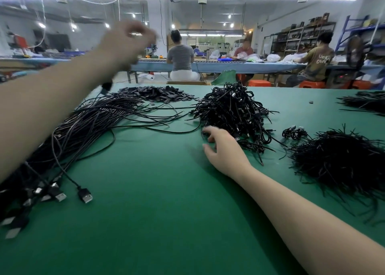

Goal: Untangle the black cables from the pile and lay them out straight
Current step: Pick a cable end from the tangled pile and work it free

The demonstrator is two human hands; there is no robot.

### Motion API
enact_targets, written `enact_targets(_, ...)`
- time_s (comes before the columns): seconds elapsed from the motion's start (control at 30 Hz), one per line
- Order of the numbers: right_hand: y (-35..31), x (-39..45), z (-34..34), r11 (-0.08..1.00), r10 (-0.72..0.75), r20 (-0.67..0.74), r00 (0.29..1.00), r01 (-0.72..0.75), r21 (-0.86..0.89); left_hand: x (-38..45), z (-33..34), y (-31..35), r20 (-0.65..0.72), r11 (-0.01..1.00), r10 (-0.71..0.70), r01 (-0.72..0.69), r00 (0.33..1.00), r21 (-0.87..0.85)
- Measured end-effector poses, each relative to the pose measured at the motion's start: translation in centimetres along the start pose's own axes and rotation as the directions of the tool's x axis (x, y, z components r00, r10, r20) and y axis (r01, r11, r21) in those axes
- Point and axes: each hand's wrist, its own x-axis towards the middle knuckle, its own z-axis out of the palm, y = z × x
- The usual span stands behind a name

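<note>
A large bundle of straightened USB cables (87, 124) is already laid at left, while a tangled pile (233, 112) remains mid-table, touched by the loosely curled right hand (220, 149); the blurred, raised left hand (127, 43) appears pinched on one cable (105, 88).

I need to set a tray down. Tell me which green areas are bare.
Bare table lies between the straightened cables at left and the right forearm. Crowded: tangled pile ahead, frayed heap right, black pieces behind.
</note>
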Motion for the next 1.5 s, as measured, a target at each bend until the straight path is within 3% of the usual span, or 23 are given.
enact_targets(0.03,-0.2,-0.1,-0.2,0.998,0.002,-0.089,0.996,0.003,0.057,-0.3,1.6,0.7,0.064,0.998,0.051,-0.054,0.997,0.043)
enact_targets(0.1,-0.7,-0.4,-0.7,0.98,-0.022,-0.326,0.945,0.085,0.181,-1.6,6.1,1.6,0.317,0.981,0.114,-0.157,0.941,0.113)
enact_targets(0.17,-0.7,-0.5,-1.2,0.966,-0.065,-0.479,0.875,0.176,0.191,-2.9,10.9,1.6,0.478,0.967,0.089,-0.191,0.874,0.168)
enact_targets(0.27,-0.7,-0.7,-1.7,0.965,-0.023,-0.392,0.92,0.123,0.232,-3.5,15.1,0.3,0.532,0.958,-0.017,-0.139,0.847,0.252)
enact_targets(0.33,-0.6,-0.8,-1.7,0.963,0.006,-0.344,0.939,0.087,0.254,-3.4,16.0,-0.2,0.545,0.983,-0.076,-0.03,0.835,0.183)
enact_targets(0.43,-0.5,-0.5,-1.5,0.976,0.026,-0.308,0.951,0.042,0.213,-3.1,15.1,-1.5,0.619,0.995,-0.101,0.08,0.779,0.061)
enact_targets(0.57,-0.7,-0.1,-0.9,0.993,-0.018,-0.273,0.962,0.049,0.107,-2.5,12.7,-3.1,0.694,0.986,-0.159,0.146,0.702,0.079)
enact_targets(0.67,-0.6,0.0,-1.0,0.997,0.044,-0.313,0.949,-0.022,0.072,-1.9,11.0,-4.3,0.734,0.966,-0.227,0.243,0.641,0.087)
enact_targets(0.73,-0.2,0.1,-1.4,0.989,0.126,-0.36,0.924,-0.089,0.117,-1.6,10.4,-5.0,0.699,0.952,-0.262,0.297,0.665,0.074)
enact_targets(0.8,0.0,0.0,-1.6,0.976,0.173,-0.387,0.906,-0.105,0.19,-1.5,10.4,-5.3,0.616,0.922,-0.275,0.384,0.738,-0.048)
enact_targets(0.87,-0.1,-0.2,-1.5,0.962,0.183,-0.379,0.907,-0.086,0.26,-1.8,11.1,-4.9,0.567,0.803,-0.285,0.516,0.772,-0.298)
enact_targets(1.0,-1.6,-0.5,-0.8,0.931,0.101,-0.339,0.935,0.031,0.364,-2.4,13.0,-3.3,0.57,0.37,-0.311,0.649,0.761,-0.665)
enact_targets(1.13,-2.8,-0.4,-0.8,0.886,0.085,-0.359,0.93,0.094,0.454,-2.5,13.9,-2.4,0.579,0.157,-0.324,0.646,0.748,-0.747)
enact_targets(1.27,-3.4,-0.2,-0.7,0.851,0.108,-0.371,0.922,0.107,0.514,-2.7,13.6,-2.0,0.626,-0.047,-0.204,0.631,0.753,-0.774)
enact_targets(1.3,-3.5,-0.2,-0.8,0.845,0.108,-0.375,0.921,0.114,0.522,-2.8,13.5,-1.9,0.617,-0.031,-0.166,0.621,0.77,-0.783)
enact_targets(1.43,-3.7,0.0,-1.4,0.86,0.015,-0.318,0.948,0.151,0.488,-2.6,13.3,-1.3,0.58,0.387,-0.135,0.582,0.803,-0.715)
enact_targets(1.5,-3.7,0.1,-1.4,0.858,-0.014,-0.212,0.977,0.121,0.499,-2.4,12.5,-0.8,0.563,0.481,-0.136,0.551,0.815,-0.682)
